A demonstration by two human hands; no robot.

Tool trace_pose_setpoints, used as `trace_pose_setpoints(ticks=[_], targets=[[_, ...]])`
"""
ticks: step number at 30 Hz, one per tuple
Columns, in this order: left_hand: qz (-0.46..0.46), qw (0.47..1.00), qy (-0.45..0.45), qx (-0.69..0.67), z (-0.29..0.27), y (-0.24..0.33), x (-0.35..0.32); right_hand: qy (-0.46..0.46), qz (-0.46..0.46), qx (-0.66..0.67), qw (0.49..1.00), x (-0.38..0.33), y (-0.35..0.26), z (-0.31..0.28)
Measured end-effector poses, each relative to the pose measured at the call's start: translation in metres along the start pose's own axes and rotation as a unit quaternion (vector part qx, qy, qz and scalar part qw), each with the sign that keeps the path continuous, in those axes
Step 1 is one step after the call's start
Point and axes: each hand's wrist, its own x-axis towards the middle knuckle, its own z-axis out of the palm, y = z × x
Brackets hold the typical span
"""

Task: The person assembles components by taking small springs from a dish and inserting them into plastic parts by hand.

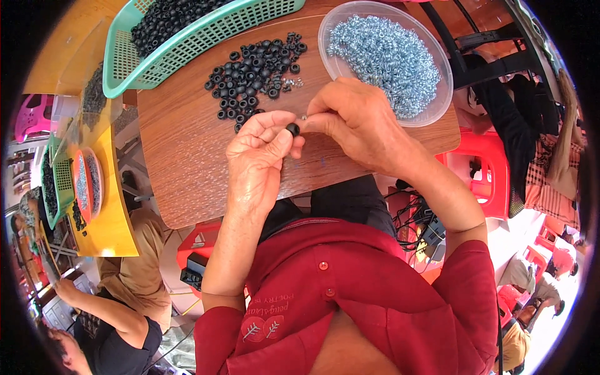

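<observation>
My left hand pinches a small round black cap between thumb and fingers. Close beside it, my right hand holds a tiny metal spring at its fingertips. Both hands are above the near part of the brown wooden table. Beyond them lies a loose pile of black caps, several with hollow ends showing. A few loose springs rest at the right of that pile.
A green plastic basket of black caps stands at the far left. A clear round tub of springs is at the far right. Red stools stand beside the table. Another person sits at a yellow table on the left.
</observation>
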Motion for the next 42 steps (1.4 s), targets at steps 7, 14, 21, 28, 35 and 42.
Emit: trace_pose_setpoints(ticks=[7, 14, 21, 28, 35, 42], targets=[[0.012, 0.999, 0.013, 0.035, 0.007, 0.003, -0.009, 0.027, -0.006, 0.024, 0.999, -0.01, 0.001, 0.004], [0.024, 0.999, 0.019, 0.034, 0.013, 0.006, -0.01, 0.029, -0.001, 0.063, 0.998, -0.019, 0.0, 0.007], [0.035, 0.999, -0.008, 0.031, 0.004, -0.003, -0.008, -0.005, -0.012, 0.072, 0.997, -0.023, 0.0, 0.009], [0.034, 0.998, 0.022, 0.037, 0.008, -0.003, -0.014, -0.004, 0.079, 0.149, 0.986, -0.025, -0.003, 0.012], [0.093, 0.99, 0.03, 0.101, 0.011, -0.005, -0.018, -0.052, 0.21, 0.307, 0.927, -0.025, -0.002, 0.011], [0.039, 0.999, 0.007, 0.021, 0.004, -0.008, -0.015, -0.091, 0.272, 0.397, 0.872, -0.019, -0.004, 0.004]])
